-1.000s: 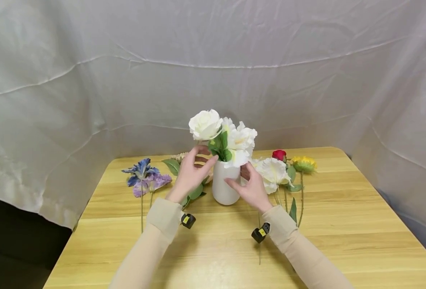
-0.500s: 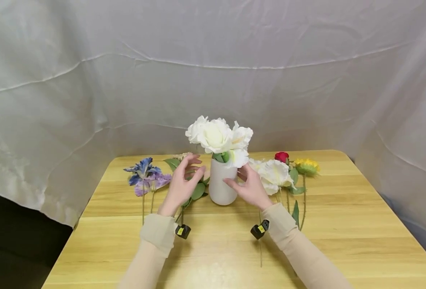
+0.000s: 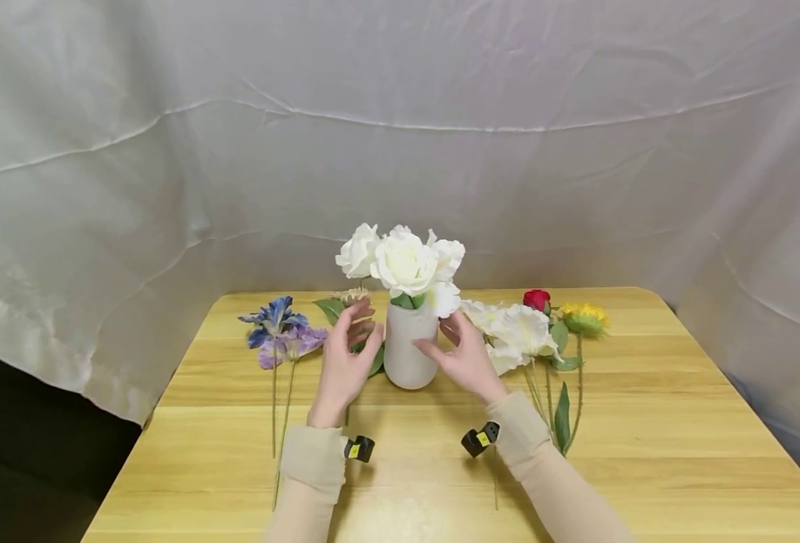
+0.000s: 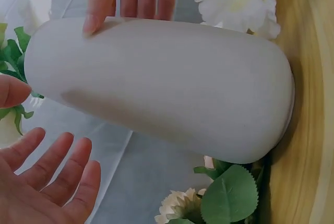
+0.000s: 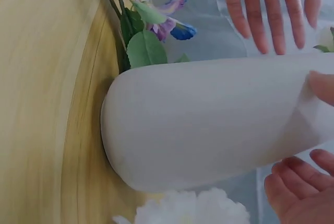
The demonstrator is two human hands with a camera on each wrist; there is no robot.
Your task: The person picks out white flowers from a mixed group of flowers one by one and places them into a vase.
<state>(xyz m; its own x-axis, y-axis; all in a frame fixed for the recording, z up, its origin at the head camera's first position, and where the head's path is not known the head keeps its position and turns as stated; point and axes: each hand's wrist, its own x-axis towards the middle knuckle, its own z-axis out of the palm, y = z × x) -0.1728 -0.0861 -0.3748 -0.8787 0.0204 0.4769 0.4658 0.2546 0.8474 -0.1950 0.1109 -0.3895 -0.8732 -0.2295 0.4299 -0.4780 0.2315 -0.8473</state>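
Observation:
A white vase (image 3: 408,348) stands upright on the wooden table, with white roses (image 3: 405,262), another frilly white flower (image 3: 447,258) and green leaves at its mouth. My right hand (image 3: 469,358) holds the vase's right side near the top, thumb across the front and fingers around the far side. On the left, my left hand (image 3: 347,362) hovers beside the vase with fingers spread and loosely bent. A gap shows between those fingers and the vase (image 5: 209,125) in the right wrist view. The stems inside the vase are hidden.
Blue (image 3: 272,317) and purple (image 3: 294,343) flowers lie at the left. Behind my left hand is a leafy stem with a pale bloom (image 4: 180,205). White flowers (image 3: 518,332), a red rose (image 3: 537,299) and a yellow flower (image 3: 584,318) lie right. Grey cloth (image 3: 400,166) hangs behind.
The vase has turned and shifted slightly left, bringing a white rose to the front. My left hand has drawn away from the vase's rim; my right hand has stayed on the vase.

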